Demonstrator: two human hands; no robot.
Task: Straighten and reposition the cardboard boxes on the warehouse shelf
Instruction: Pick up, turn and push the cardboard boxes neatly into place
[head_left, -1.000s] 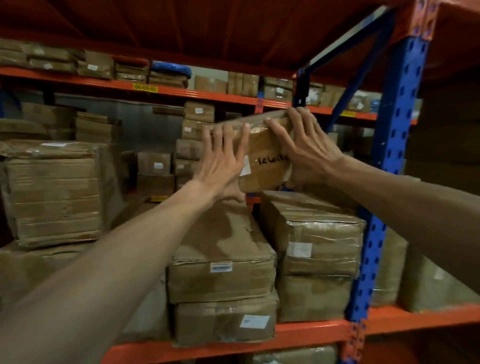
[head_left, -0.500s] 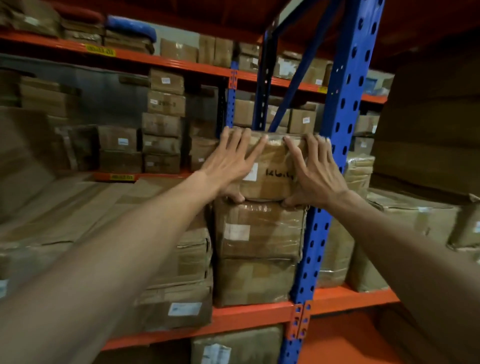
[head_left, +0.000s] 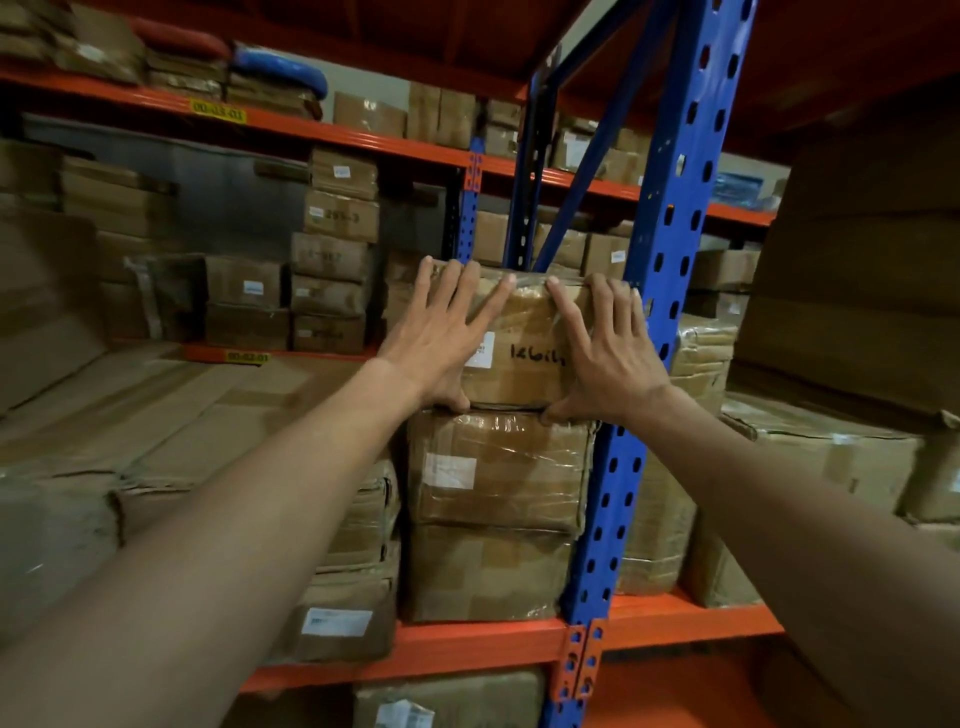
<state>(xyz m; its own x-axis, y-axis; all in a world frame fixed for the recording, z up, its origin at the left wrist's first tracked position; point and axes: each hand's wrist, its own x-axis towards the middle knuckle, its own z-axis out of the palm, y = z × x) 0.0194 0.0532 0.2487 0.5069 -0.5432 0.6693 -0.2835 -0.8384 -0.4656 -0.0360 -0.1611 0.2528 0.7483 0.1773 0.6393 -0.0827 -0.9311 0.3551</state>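
Pressing both hands, the left hand (head_left: 441, 338) and right hand (head_left: 605, 353), flat with spread fingers on the top box (head_left: 519, 358), we see it sits atop the stack, just left of the blue upright (head_left: 670, 291), straight ahead.

both my hands lie flat on the front of the top box (head_left: 519, 332), fingers spread. left hand (head_left: 447, 332) covers its 9 o'clock half, right hand (head_left: 605, 348) its 3 o'clock half, thumbs at the bottom edge. a white label (head_left: 480, 351) and black scrawl (head_left: 537, 355) show between them. the box sits on a wrapped stack (head_left: 493, 514), just beside the blue post (head_left: 660, 291) at 3 o'clock. an orange beam (head_left: 467, 649) runs at 6 o'clock.
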